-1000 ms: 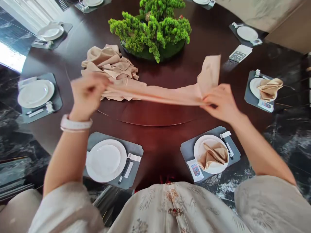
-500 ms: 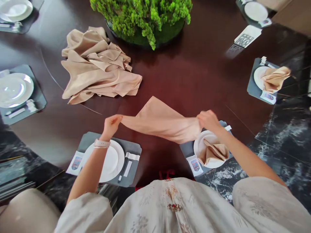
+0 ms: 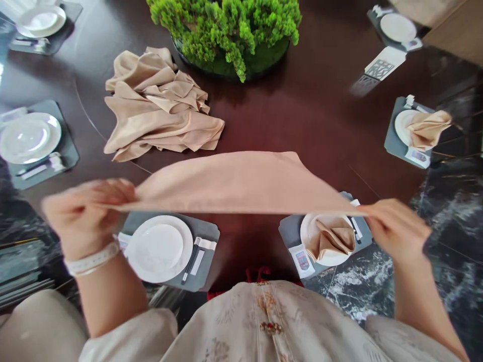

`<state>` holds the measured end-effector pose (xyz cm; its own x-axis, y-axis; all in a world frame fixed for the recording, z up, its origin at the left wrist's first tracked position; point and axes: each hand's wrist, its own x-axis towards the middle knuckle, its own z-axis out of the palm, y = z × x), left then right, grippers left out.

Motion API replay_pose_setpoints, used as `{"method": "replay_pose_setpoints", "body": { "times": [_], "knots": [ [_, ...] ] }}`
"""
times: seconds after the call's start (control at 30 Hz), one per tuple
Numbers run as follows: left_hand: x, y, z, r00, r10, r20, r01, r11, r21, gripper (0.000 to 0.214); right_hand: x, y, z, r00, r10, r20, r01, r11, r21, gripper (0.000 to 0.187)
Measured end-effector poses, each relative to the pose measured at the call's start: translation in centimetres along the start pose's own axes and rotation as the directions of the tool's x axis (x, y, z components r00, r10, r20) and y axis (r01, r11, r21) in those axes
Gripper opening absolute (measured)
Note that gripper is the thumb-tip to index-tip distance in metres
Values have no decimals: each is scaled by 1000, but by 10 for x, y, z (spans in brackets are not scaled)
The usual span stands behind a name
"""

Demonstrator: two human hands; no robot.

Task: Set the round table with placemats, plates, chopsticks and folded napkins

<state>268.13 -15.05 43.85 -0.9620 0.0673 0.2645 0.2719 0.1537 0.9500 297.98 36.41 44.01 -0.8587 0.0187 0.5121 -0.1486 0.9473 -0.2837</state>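
A beige cloth napkin (image 3: 237, 183) is stretched taut between my two hands, its near edge nearly straight and its far part spread out over the dark table. My left hand (image 3: 90, 206), with a pale band at the wrist, is closed on one corner and slightly blurred. On the other side my right hand (image 3: 400, 226) pinches the opposite corner. Below the cloth at left sits a stack of white plates (image 3: 162, 249) on a grey placemat. At right a folded napkin (image 3: 331, 240) stands on another white plate (image 3: 311, 226). Beyond lies a heap of loose beige napkins (image 3: 158, 110).
A green plant arrangement (image 3: 234, 30) stands at the far middle of the dark round table (image 3: 294, 110). More settings lie around it, with a plate (image 3: 28, 138) at left and a folded napkin (image 3: 428, 128) at right. Chopsticks (image 3: 191, 259) rest beside the near left plates.
My hands have moved well apart, left hand leftward and right hand rightward. The napkin between them has gone from bunched and slack to stretched wide. The view has shifted slightly.
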Motion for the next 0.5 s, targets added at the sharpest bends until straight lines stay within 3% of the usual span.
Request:
{"method": "replay_pose_setpoints", "body": {
  "times": [0.03,0.1,0.13,0.2,0.27,0.37,0.43,0.5],
  "knots": [
    [-20,-6,-9,986,-61,155,50,996,77,32,-20,-4,8,991,85,106,-97,989,110,35],
    [-48,-28,-21,903,-257,344,166,948,272,19,-53,-5,26,926,191,325,-271,936,223,23],
    [-55,-42,-23,854,-362,374,230,907,352,16,-65,-3,36,891,218,399,-328,916,231,19],
    [-59,-80,-13,800,-488,349,331,844,422,19,-77,10,64,834,276,477,-405,894,191,17],
    [-50,-126,14,824,-485,294,356,846,398,26,-73,32,104,821,345,454,-449,882,142,20],
    [-27,-194,71,868,-425,256,303,862,406,32,-40,75,185,850,375,371,-451,881,143,20],
    [-9,-232,103,886,-413,212,245,804,542,27,-11,102,242,849,379,368,-448,886,121,17],
    [5,-258,120,898,-385,211,131,693,709,23,15,122,289,831,379,407,-440,896,65,15]
  ]
}}
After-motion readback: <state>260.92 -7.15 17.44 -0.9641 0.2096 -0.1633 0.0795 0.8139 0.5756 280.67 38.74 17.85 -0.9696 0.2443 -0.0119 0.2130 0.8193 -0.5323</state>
